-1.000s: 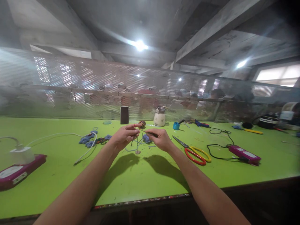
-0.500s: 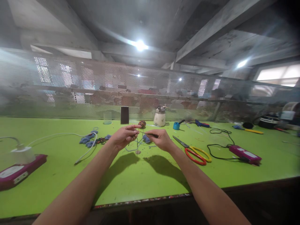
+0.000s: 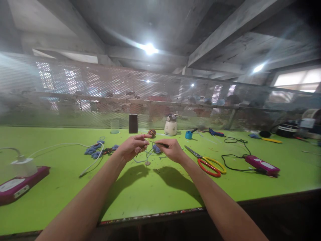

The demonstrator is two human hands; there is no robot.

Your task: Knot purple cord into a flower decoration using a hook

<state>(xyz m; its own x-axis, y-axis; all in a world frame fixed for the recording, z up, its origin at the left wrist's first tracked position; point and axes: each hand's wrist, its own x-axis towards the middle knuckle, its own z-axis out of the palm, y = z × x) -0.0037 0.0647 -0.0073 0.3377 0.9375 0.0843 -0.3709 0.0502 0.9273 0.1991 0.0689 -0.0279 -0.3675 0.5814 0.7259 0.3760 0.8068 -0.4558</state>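
My left hand (image 3: 130, 148) is closed in a pinch on dark yarn (image 3: 146, 153), with its index finger stretched out to the right. A dark tail of the yarn hangs below those fingers. Between the fingers of my right hand (image 3: 173, 150) is a crochet hook (image 3: 163, 145) with a dark handle, its thin shaft pointing at the left fingertips. Both hands are just above the green table. Under and between them lie a small blue yarn bundle (image 3: 156, 149), loose light-blue yarn (image 3: 140, 161) and a small round disc (image 3: 147, 163). Behind them sits a multicoloured yarn ball (image 3: 151, 133).
Scissors (image 3: 209, 164) with red and yellow handles lie right of my right hand. Blue knitted pieces (image 3: 94, 151) and a white cable (image 3: 96, 160) are at left. Magenta power strips (image 3: 262, 165) flank the table (image 3: 140, 201). A pale jar (image 3: 171, 127) stands behind, near a perforated screen.
The hands stay in nearly the same place. The dark yarn and the hook's tip shift slightly between the fingertips.
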